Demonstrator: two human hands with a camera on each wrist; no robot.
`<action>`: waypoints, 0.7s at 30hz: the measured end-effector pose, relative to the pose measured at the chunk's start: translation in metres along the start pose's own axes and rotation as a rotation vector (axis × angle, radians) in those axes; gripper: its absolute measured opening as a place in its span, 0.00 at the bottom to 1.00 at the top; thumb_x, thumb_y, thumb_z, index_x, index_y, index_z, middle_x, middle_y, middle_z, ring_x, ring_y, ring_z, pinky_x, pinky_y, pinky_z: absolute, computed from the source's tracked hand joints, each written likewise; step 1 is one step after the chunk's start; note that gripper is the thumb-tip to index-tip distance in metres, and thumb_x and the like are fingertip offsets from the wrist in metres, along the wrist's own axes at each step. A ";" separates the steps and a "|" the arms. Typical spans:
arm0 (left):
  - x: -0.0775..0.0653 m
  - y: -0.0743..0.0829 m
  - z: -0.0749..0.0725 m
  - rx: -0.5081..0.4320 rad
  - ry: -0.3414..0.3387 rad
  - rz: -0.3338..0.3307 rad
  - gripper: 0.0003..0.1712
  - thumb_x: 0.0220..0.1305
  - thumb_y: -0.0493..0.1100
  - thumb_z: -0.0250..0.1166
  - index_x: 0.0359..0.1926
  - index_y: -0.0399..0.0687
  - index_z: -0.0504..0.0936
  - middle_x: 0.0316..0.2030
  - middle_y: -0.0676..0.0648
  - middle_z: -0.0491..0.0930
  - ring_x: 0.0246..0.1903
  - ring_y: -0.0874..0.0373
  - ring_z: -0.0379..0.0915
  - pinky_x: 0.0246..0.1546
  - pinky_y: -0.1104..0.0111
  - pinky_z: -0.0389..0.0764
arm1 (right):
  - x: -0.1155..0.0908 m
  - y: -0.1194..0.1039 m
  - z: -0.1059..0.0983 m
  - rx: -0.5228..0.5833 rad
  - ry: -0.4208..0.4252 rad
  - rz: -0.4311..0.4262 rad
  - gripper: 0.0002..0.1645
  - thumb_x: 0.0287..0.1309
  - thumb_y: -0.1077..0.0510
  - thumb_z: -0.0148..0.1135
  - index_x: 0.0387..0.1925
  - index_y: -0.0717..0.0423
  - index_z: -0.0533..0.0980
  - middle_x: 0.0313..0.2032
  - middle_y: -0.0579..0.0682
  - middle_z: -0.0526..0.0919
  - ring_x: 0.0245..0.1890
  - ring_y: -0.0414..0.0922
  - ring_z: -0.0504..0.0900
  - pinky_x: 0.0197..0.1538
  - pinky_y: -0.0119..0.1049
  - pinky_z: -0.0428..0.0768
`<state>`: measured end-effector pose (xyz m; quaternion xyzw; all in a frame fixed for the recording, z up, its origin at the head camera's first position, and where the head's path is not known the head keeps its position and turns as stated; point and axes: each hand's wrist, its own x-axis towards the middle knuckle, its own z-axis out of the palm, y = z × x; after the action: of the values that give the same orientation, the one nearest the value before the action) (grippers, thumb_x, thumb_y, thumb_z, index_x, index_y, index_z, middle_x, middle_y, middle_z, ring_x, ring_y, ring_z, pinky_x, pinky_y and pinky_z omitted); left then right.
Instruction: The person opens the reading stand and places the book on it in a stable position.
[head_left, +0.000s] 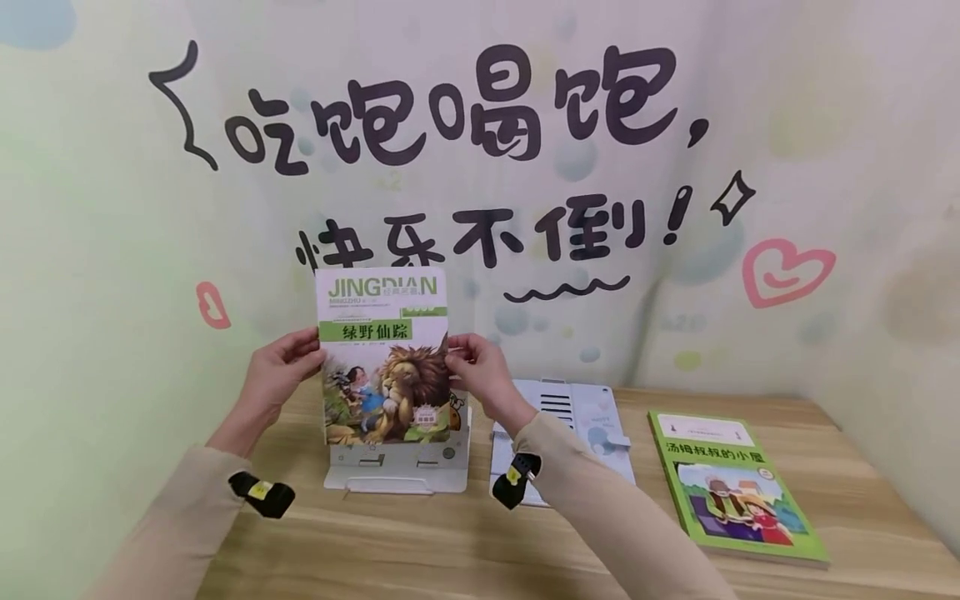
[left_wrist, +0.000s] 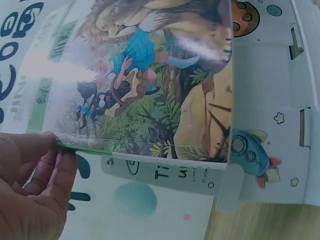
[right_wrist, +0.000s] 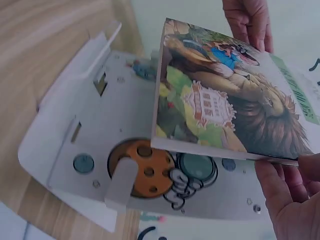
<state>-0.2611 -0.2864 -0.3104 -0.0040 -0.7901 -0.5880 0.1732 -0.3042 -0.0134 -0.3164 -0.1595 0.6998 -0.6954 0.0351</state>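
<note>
Upright in the head view is a picture-covered book (head_left: 386,379) with a lion and a child in blue on its front. My left hand (head_left: 276,375) pinches its left edge between thumb and fingers, and my right hand (head_left: 486,373) grips the right edge. Behind and below the book stands a white book stand (head_left: 450,477) with cartoon prints. From the right wrist view, the book's lower edge hangs apart from the stand's plate (right_wrist: 112,150), whose clip (right_wrist: 122,185) sticks out at the side. The left wrist view shows my left thumb and fingers (left_wrist: 37,175) at the cover's edge.
A second, flat-lying pale stand (head_left: 592,425) with slots is on the wooden table (head_left: 390,542), partly behind my right forearm. Farther right lies a green-bordered book (head_left: 738,487). A printed curtain (head_left: 840,167) hangs behind the table.
</note>
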 end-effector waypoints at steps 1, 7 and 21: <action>0.003 0.000 0.003 -0.010 0.007 0.013 0.29 0.63 0.38 0.61 0.62 0.28 0.65 0.33 0.68 0.73 0.35 0.75 0.72 0.38 0.81 0.78 | 0.002 0.001 -0.002 -0.019 0.014 -0.019 0.15 0.61 0.71 0.53 0.49 0.68 0.72 0.34 0.53 0.75 0.31 0.40 0.75 0.39 0.41 0.84; 0.012 -0.004 0.016 -0.054 0.050 0.075 0.25 0.62 0.31 0.60 0.59 0.26 0.68 0.30 0.70 0.75 0.33 0.76 0.72 0.36 0.83 0.77 | 0.010 0.007 -0.008 -0.112 0.067 -0.087 0.14 0.61 0.70 0.54 0.49 0.65 0.74 0.36 0.56 0.77 0.33 0.41 0.76 0.38 0.38 0.84; 0.015 -0.021 0.018 0.033 0.070 0.080 0.24 0.61 0.34 0.62 0.58 0.30 0.71 0.34 0.67 0.74 0.34 0.75 0.70 0.37 0.83 0.76 | 0.012 0.027 -0.008 -0.201 0.059 -0.138 0.12 0.59 0.69 0.57 0.45 0.64 0.75 0.36 0.58 0.79 0.32 0.40 0.75 0.38 0.33 0.82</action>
<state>-0.2841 -0.2789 -0.3302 -0.0123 -0.7923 -0.5673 0.2242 -0.3227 -0.0097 -0.3410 -0.1894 0.7541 -0.6268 -0.0498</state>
